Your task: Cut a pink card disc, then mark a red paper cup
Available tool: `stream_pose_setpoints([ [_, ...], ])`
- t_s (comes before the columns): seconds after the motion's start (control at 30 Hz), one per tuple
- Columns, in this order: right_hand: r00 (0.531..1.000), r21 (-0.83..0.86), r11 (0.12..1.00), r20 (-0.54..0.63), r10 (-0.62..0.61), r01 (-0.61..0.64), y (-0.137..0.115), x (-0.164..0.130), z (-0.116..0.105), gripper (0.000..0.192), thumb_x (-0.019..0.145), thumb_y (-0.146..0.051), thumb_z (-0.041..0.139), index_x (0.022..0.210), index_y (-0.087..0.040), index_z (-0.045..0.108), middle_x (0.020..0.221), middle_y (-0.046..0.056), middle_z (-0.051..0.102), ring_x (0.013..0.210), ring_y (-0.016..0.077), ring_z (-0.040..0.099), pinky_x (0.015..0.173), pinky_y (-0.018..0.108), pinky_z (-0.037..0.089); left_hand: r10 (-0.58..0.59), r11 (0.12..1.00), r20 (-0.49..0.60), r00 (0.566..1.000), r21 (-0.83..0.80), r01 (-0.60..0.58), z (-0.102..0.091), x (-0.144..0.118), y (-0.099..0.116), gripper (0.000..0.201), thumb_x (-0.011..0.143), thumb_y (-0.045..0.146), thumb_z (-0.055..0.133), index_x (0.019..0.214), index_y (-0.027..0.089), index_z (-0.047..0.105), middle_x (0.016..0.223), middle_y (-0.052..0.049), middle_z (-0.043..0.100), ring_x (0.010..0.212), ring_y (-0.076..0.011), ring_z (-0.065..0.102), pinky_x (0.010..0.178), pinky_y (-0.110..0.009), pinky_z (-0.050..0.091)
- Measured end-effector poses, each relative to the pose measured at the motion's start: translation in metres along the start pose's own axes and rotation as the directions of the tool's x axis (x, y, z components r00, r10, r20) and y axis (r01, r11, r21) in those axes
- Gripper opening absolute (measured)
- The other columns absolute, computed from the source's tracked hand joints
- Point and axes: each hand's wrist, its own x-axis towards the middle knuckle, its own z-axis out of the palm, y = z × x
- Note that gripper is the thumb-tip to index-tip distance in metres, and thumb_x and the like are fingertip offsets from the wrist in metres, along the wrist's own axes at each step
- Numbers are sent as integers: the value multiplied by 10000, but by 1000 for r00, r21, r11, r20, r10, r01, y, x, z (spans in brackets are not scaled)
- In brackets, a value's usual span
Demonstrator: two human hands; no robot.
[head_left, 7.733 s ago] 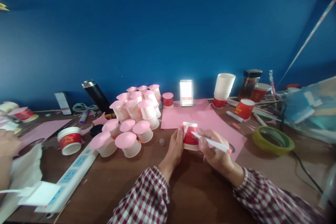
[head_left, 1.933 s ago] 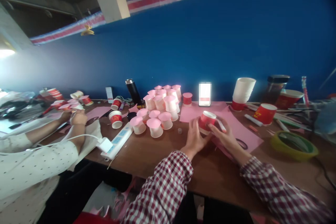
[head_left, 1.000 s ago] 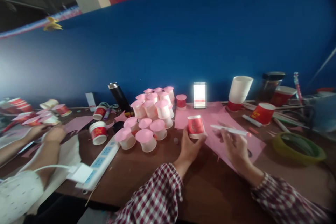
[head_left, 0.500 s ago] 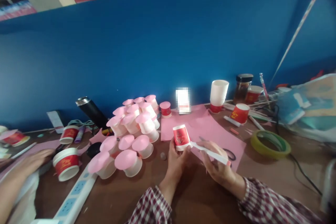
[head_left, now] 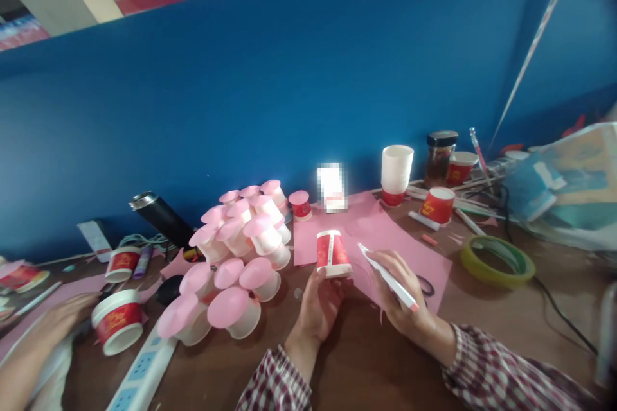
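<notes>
My left hand [head_left: 321, 305] holds a small red paper cup [head_left: 331, 249] by its lower end, above the brown table. A white strip with printing runs down the side of the cup that faces me. In my right hand [head_left: 402, 289] is a white marker pen [head_left: 391, 277] with a red end, gripped between thumb and fingers. Its tip points up and left, a short way right of the cup and apart from it. Beneath and behind both hands lies a pink paper sheet [head_left: 376, 218]. Scissors [head_left: 425, 286] rest partly hidden behind my right hand.
Several white cups topped with pink paper discs [head_left: 229, 308] stand left. A cup stack [head_left: 396, 173], a jar [head_left: 441, 157], a red cup [head_left: 438, 205] and a tape roll [head_left: 499, 261] are right. Another person's arm [head_left: 53, 334] and a power strip [head_left: 144, 366] lie left.
The marker's tip has come away from the cup, and my right hand is slightly farther from it. The cup has been turned, so its white printed strip now faces me.
</notes>
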Motion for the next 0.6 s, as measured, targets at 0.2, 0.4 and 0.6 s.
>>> stream_pose_setpoints([
  [0.2,1000,-17,1000,-2,3,-3,0,0,1,228,924,-234,423,1115,-239,546,956,102,635,877,228,626,736,388,546,155,960,31,987,230,-158,-1,-1,-7,396,764,389,642,1108,209,564,1001,-59,653,870,-182,629,818,-351,484],
  [0.4,999,-96,995,7,-36,36,-2,-6,2,175,913,-257,470,1060,-209,551,943,98,665,871,227,654,744,375,566,258,822,84,963,505,-264,1,-3,-8,613,729,347,704,1264,182,453,1192,-112,606,1073,-223,584,942,-353,431],
  [0.6,994,-138,984,40,-106,111,-10,-7,2,87,896,-231,518,967,-204,561,809,70,669,712,188,660,603,289,563,256,772,111,960,574,-272,-1,-1,-8,648,683,349,737,1242,164,468,1102,-111,646,962,-235,627,852,-354,480],
])
